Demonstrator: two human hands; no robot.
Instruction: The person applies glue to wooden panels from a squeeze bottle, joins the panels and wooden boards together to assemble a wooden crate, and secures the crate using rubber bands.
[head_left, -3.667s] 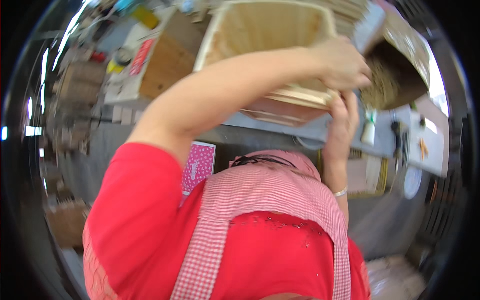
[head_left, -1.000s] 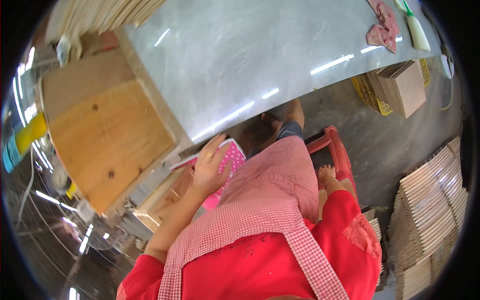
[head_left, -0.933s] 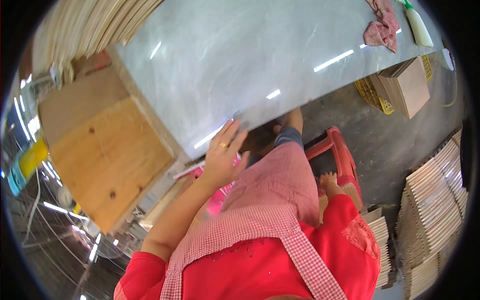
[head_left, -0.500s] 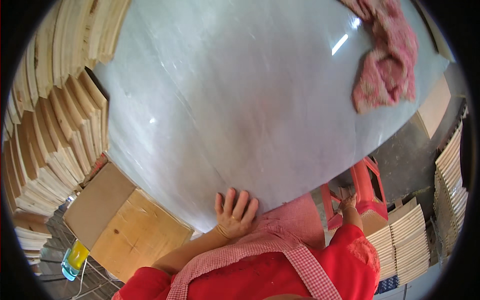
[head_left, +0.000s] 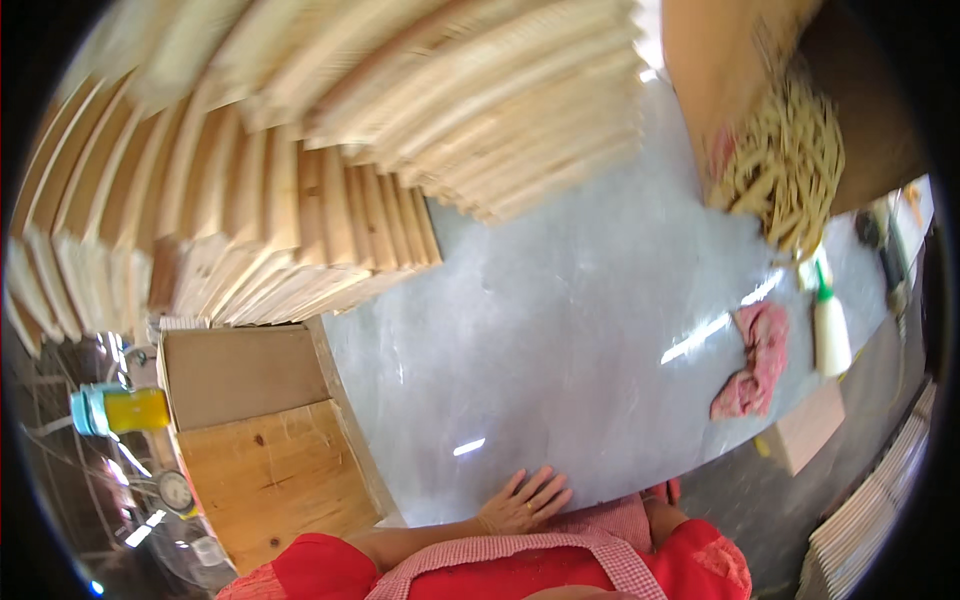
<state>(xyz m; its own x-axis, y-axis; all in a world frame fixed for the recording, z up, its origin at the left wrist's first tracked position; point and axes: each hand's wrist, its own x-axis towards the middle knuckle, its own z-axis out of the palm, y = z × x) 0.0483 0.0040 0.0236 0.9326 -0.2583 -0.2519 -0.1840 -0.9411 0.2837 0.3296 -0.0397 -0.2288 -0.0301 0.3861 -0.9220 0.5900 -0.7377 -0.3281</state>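
My left hand (head_left: 525, 503) lies flat on the grey, glossy tabletop (head_left: 480, 370) at its near edge, fingers spread and holding nothing. My right forearm (head_left: 662, 522) reaches down beside the checked apron, past the table's near edge. The right hand's fingers are hidden there, close to a sliver of a red stool (head_left: 673, 490). On the right part of the tabletop lies a crumpled pink cloth (head_left: 757, 362), well away from both hands. Beyond it stands a white bottle with a green nozzle (head_left: 831, 335).
Stacked wooden boards (head_left: 340, 200) crowd the left and far side, partly blurred. A cardboard box with yellowish strips (head_left: 785, 165) is at the far right. Left of the table are a wooden panel (head_left: 275, 480) and a yellow-and-blue container (head_left: 130, 410). More stacked pieces (head_left: 870, 520) stand at lower right.
The view has swung left and up, bringing in more boards, the strips and the bottle. My left hand stays flat on the tabletop. My right hand, earlier at the red stool, is now hidden.
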